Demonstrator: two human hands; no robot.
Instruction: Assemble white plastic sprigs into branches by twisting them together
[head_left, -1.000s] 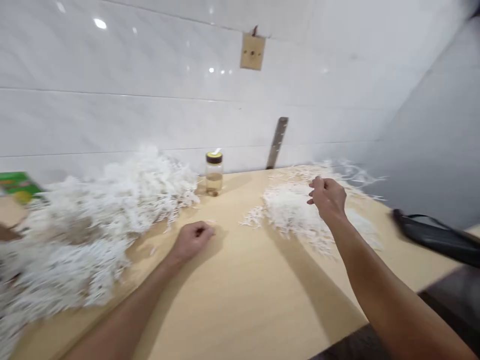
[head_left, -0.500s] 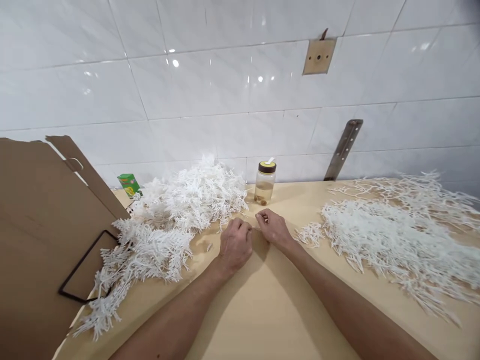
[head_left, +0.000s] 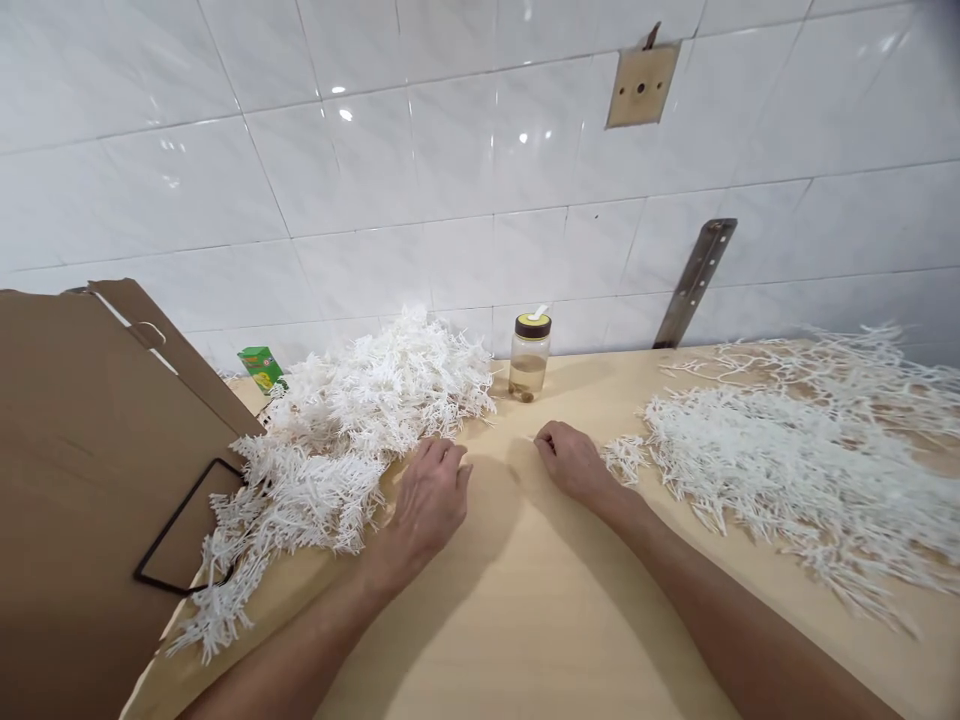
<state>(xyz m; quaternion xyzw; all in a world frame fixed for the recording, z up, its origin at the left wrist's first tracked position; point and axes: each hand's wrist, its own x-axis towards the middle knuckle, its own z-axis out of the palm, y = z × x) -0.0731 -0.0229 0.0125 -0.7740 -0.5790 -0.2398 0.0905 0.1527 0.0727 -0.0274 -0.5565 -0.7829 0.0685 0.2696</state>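
Note:
My left hand (head_left: 431, 492) is over the wooden table, at the right edge of a tall heap of white branched pieces (head_left: 382, 385). Its fingers are curled and what they may hold is hidden. My right hand (head_left: 574, 458) is closed, fingertips pressed together, just left of a small cluster of white pieces (head_left: 625, 458). Anything between those fingertips is too small to tell. Further right lies a wide, flatter spread of white strands (head_left: 795, 480). The two hands are apart.
A lidded jar of liquid (head_left: 529, 360) stands behind the hands. At the left are a cardboard box (head_left: 90, 470), a black wire frame (head_left: 161, 540) and a small green box (head_left: 261, 370). A metal bracket (head_left: 696, 285) leans on the tiled wall behind the table (head_left: 517, 620).
My hands have moved apart, the left one toward the heap on the left, the right one slightly right. The view has shifted a little.

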